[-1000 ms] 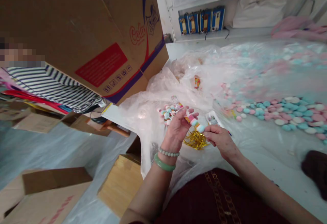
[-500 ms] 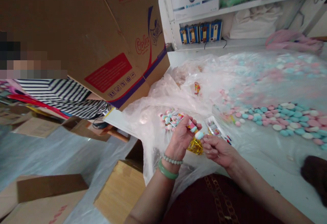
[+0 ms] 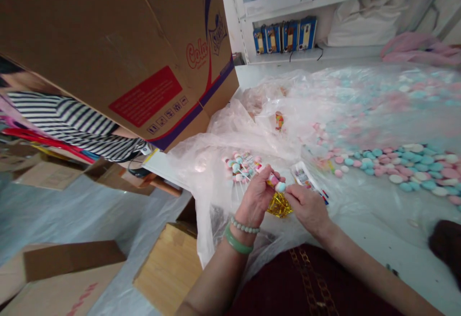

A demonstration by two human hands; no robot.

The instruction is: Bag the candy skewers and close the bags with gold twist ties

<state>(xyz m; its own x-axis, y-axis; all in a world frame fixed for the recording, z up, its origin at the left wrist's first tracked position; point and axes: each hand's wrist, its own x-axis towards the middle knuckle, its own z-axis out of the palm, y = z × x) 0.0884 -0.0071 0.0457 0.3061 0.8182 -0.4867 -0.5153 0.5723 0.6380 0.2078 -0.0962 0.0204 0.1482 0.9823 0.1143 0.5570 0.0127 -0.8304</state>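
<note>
A marshmallow skewer [image 3: 280,187], with pink, yellow and pale blue pieces in a row, lies in the fingers of my left hand [image 3: 257,196], which are closed round it. At its pale blue end my right hand [image 3: 306,205] is pinched; the fingertips hide what lies between them. Just below sits a bundle of gold twist ties [image 3: 279,206]. Left of my hands, on the plastic sheet, a cluster of pastel marshmallow sticks [image 3: 237,166] lies with white sticks pointing toward me. A white printed packet [image 3: 303,176] lies behind my right hand.
Many loose pink, blue and white marshmallows [image 3: 414,162] cover the right of the table, partly under clear plastic [image 3: 259,138]. A tall carton [image 3: 154,56] stands at left, with a person in a striped shirt [image 3: 72,119] behind it. Open boxes [image 3: 72,277] lie on the floor.
My right hand has turned its back upward and its pinch sits tighter against the skewer's blue end. My left hand stays closed round the skewer. The view has shifted slightly.
</note>
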